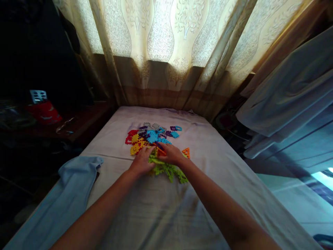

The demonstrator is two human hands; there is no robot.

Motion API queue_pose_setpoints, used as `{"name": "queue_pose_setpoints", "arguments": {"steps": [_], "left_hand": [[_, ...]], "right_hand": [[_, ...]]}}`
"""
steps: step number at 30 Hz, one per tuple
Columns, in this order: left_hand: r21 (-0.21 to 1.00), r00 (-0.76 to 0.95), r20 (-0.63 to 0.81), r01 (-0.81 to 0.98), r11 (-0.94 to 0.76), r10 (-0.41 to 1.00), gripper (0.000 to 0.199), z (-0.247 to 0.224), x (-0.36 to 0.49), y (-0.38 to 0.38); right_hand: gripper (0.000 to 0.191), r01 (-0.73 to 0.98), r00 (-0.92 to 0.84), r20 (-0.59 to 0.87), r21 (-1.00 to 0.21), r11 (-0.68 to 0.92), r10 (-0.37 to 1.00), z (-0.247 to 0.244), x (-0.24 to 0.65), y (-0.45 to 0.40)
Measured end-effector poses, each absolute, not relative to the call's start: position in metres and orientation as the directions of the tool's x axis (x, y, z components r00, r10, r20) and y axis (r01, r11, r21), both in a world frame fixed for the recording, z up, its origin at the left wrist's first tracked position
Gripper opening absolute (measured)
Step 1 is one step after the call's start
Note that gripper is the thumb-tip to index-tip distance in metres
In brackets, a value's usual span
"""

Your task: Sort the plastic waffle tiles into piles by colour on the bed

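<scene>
My left hand (pixel 143 160) is low over the pile, its fingers bent in among yellow and orange pieces; what they grip is hidden. My right hand (pixel 172 153) pinches an orange plastic building piece (pixel 161 152), close to the left fingertips. Beneath and in front of both hands lie lime-green interlocking pieces (pixel 169 170). Yellow pieces (pixel 134 149) sit just left of the left hand. Beyond the fingers are light-blue notched pieces (pixel 152 136). An orange triangular piece (pixel 186 152) rests to the right of the right wrist.
Red (pixel 132 133), grey (pixel 155 126) and purple pieces (pixel 168 133) lie at the pile's far side on a pale bedsheet (pixel 208 166). Blue cloth (pixel 78 180) drapes the left edge. A curtain (pixel 161 41) hangs behind; garments (pixel 288 86) hang at right. A red container (pixel 44 111) stands left.
</scene>
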State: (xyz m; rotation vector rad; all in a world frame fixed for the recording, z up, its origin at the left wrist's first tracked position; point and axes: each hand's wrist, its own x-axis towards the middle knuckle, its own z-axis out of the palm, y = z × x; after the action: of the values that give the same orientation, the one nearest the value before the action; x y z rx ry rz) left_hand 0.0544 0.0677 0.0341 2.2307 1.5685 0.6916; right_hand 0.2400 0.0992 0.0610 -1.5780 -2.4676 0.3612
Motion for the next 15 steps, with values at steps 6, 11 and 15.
{"name": "queue_pose_setpoints", "arguments": {"steps": [6, 11, 15], "left_hand": [[0.628, 0.034, 0.163, 0.768, -0.13, 0.986, 0.052, 0.059, 0.04, 0.127], [0.535, -0.062, 0.158, 0.844, -0.033, 0.985, 0.05, 0.066, -0.01, 0.176], [0.535, -0.139, 0.124, 0.843, 0.052, 0.982, 0.061, 0.041, -0.039, 0.206]], "right_hand": [[0.047, 0.807, -0.278, 0.059, -0.527, 0.267, 0.959, 0.077, 0.225, 0.166], [0.05, 0.851, -0.141, 0.023, -0.508, 0.134, 0.99, 0.076, 0.273, 0.223], [0.066, 0.908, 0.181, 0.012, -0.386, -0.163, 0.983, 0.053, 0.314, 0.256]]}}
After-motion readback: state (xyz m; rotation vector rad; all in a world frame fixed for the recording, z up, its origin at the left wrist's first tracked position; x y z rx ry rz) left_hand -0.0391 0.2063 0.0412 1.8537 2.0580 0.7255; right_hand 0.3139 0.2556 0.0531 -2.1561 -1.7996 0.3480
